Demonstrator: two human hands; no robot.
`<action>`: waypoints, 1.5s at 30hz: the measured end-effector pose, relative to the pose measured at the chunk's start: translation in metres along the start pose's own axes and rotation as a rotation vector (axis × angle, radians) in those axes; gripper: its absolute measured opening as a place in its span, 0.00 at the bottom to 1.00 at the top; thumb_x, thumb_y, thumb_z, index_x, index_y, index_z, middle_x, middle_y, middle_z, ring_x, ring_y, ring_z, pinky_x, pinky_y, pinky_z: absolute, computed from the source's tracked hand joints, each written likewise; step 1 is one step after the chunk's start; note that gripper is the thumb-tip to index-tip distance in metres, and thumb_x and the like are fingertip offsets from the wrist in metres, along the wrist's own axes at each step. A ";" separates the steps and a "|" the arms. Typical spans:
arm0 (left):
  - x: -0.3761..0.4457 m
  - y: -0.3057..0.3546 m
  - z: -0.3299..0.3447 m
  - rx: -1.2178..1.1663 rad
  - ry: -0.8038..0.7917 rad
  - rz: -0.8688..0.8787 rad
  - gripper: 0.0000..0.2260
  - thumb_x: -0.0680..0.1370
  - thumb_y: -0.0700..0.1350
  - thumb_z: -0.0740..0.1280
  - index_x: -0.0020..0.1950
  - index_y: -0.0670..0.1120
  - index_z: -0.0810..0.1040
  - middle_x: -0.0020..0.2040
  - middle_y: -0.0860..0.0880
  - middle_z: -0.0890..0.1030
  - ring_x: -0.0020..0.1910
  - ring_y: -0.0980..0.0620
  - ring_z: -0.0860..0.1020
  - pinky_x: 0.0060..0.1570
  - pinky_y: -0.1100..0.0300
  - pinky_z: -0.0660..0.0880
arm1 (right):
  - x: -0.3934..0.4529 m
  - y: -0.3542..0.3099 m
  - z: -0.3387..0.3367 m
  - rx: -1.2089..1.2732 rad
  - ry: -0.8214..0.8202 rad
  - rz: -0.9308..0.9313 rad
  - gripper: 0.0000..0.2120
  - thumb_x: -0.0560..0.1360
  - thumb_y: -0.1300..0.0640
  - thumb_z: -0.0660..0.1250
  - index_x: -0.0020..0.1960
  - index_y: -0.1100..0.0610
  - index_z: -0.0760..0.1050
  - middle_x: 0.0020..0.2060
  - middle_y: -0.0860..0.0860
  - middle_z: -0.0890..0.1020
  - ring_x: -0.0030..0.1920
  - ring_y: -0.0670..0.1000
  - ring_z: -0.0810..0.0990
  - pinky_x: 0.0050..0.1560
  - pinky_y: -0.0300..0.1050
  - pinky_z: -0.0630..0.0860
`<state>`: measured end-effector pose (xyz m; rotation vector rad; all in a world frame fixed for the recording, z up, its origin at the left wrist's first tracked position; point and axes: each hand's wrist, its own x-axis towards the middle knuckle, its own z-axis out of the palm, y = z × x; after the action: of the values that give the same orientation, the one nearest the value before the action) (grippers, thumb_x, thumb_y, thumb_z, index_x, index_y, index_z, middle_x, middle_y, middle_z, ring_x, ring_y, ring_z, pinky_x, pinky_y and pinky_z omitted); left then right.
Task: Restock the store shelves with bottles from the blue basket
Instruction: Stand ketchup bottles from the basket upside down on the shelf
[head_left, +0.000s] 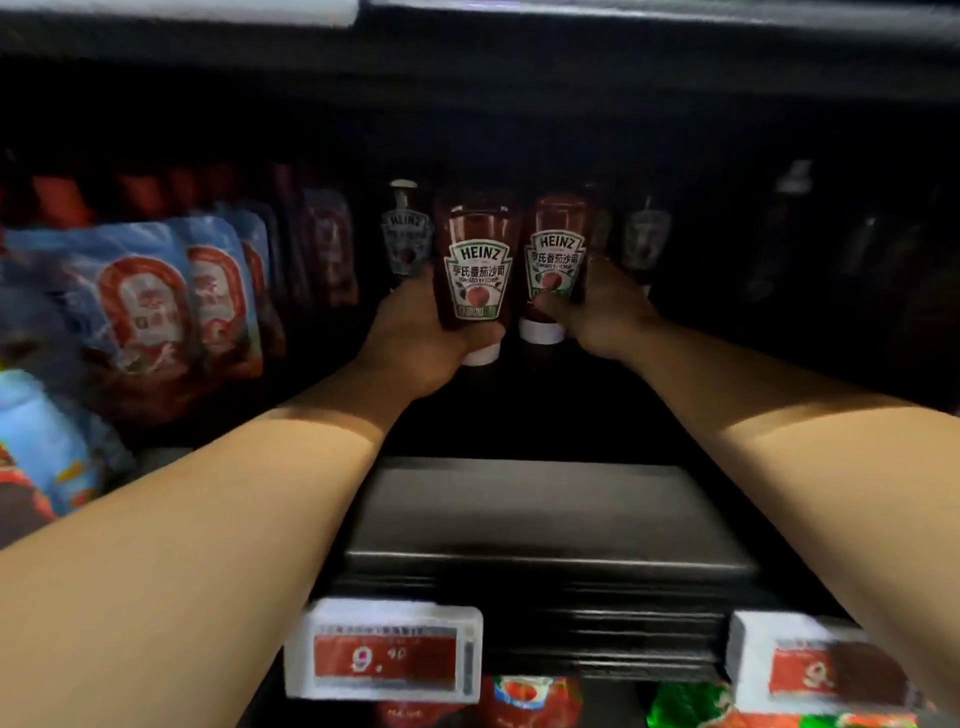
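Note:
Both arms reach deep into a dark shelf bay. My left hand grips a Heinz ketchup squeeze bottle, cap down, its white cap just below my fingers. My right hand grips a second ketchup bottle right beside the first, also cap down, with my thumb across its label. The two bottles stand upright and nearly touch. Behind them in the shadow stand more Heinz bottles, one on each side. The blue basket is out of view.
Blue and red sauce pouches fill the shelf to the left. The dark shelf board lies under my forearms. Two price tags hang on its front edge. Red and green packets sit on the shelf below. More dim bottles stand at the right.

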<state>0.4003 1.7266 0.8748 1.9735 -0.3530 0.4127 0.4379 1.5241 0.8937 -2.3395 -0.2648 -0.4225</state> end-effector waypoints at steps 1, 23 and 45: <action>0.000 -0.002 -0.001 -0.005 0.017 0.001 0.23 0.72 0.40 0.79 0.63 0.54 0.77 0.59 0.52 0.83 0.60 0.54 0.81 0.66 0.52 0.76 | 0.007 0.001 0.002 -0.009 0.011 0.005 0.25 0.79 0.53 0.71 0.74 0.57 0.69 0.68 0.54 0.78 0.68 0.54 0.76 0.68 0.46 0.72; 0.003 -0.010 -0.006 0.037 0.102 -0.034 0.27 0.70 0.46 0.80 0.64 0.58 0.73 0.55 0.60 0.82 0.58 0.58 0.80 0.61 0.59 0.74 | 0.070 -0.011 0.002 -0.797 0.258 -0.329 0.46 0.69 0.55 0.76 0.81 0.56 0.57 0.77 0.55 0.63 0.73 0.63 0.64 0.73 0.55 0.63; -0.001 -0.004 -0.005 0.056 0.112 -0.059 0.30 0.70 0.46 0.80 0.69 0.54 0.73 0.55 0.60 0.81 0.58 0.58 0.78 0.59 0.63 0.73 | 0.066 0.006 -0.006 -0.352 0.322 -0.353 0.39 0.72 0.62 0.76 0.78 0.53 0.64 0.73 0.57 0.71 0.74 0.59 0.68 0.74 0.49 0.67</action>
<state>0.4008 1.7326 0.8735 2.0006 -0.2136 0.4976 0.4996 1.5204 0.9183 -2.5146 -0.4805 -1.0823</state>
